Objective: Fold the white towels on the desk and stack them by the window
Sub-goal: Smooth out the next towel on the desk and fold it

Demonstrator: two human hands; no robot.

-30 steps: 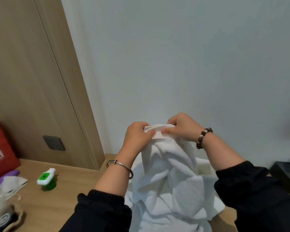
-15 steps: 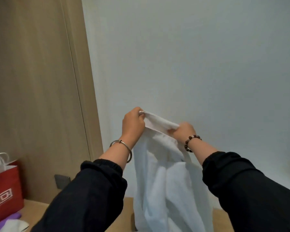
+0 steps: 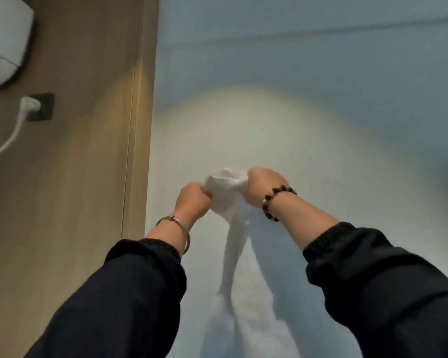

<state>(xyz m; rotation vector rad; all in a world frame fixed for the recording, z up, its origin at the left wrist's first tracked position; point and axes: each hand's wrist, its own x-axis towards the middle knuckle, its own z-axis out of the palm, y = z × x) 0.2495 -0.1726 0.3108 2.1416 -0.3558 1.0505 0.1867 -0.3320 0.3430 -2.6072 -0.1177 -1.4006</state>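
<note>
Head view: since 0.5 s ago the camera has tipped upward. The worktop and red bag have dropped out of sight, while an air conditioner (image 3: 3, 42) and a wall socket (image 3: 43, 107) with a white plug (image 3: 30, 104) have come in at the upper left, on the wood panel (image 3: 75, 202). The 2 hands have risen and drawn closer together, so the top edge that was stretched between them is now bunched.

The left hand (image 3: 193, 200) and right hand (image 3: 265, 187) each have their grip clenched on the top of the white towel (image 3: 233, 244). It is held up in the air before the pale wall (image 3: 321, 125). It hangs as a narrow twisted rope below the fists, then widens into soft, blurred folds toward the bottom edge.
</note>
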